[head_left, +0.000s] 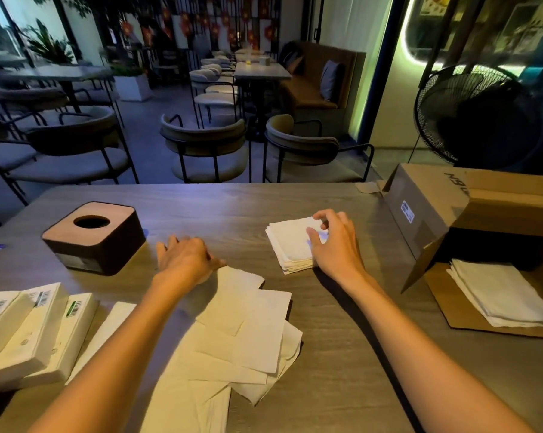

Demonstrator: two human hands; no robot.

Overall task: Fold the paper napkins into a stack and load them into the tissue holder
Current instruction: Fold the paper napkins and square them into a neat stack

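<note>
A square stack of folded white napkins (287, 245) lies on the wooden table (342, 339), right of centre. My right hand (334, 242) rests on the stack's right side, fingers curled over its top edge. My left hand (185, 257) lies palm down on the table, fingers spread, just past the far corner of a loose pile of unfolded napkins (242, 335) near me. The tissue holder (93, 237), a dark square box with a wooden lid and a round hole, stands to the left of my left hand.
Wrapped napkin packs (29, 332) lie at the near left. An open cardboard box (470, 210) lies on its side at the right, with more napkins (501, 292) on its flap. Chairs (207, 145) stand beyond the far edge, and a floor fan (473, 117) at the back right.
</note>
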